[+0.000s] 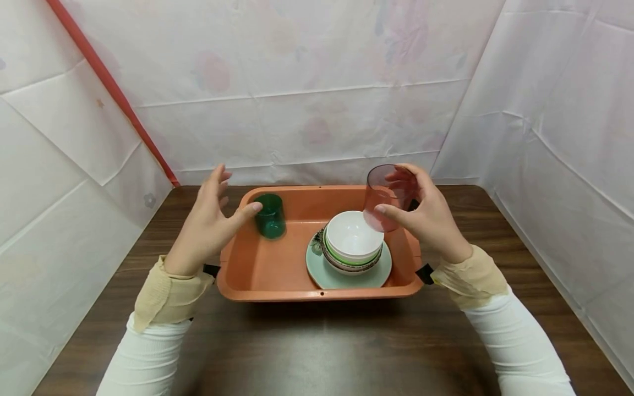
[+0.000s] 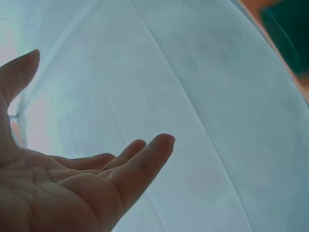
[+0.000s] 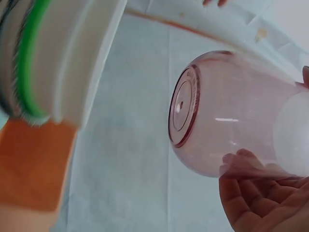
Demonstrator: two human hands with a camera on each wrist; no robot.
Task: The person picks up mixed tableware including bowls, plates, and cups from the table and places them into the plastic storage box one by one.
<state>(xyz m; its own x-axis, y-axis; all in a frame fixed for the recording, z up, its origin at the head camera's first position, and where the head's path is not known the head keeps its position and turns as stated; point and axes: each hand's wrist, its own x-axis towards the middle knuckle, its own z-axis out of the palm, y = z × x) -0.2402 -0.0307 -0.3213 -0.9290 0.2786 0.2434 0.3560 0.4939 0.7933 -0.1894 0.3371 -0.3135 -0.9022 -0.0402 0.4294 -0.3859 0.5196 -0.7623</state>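
Observation:
My right hand (image 1: 428,212) grips a clear pink cup (image 1: 378,206), thumb on the near side and fingers round the far side. The cup is raised at the right of the orange tub (image 1: 267,275), next to a stack of bowls. In the right wrist view the cup's round base (image 3: 184,107) faces the bowls. My left hand (image 1: 205,228) hovers at the tub's left edge with its fingers spread and nothing in it. A dark green cup (image 1: 271,220) is in the tub's back left corner; in the left wrist view it appears apart from the fingers.
A white bowl (image 1: 349,231) tops the nested stack, with a green-rimmed bowl beneath. The stack sits on a pale green plate (image 1: 322,275) in the tub's right half. The tub rests on a dark wooden table (image 1: 317,346), with white sheeting (image 1: 297,132) behind and at both sides.

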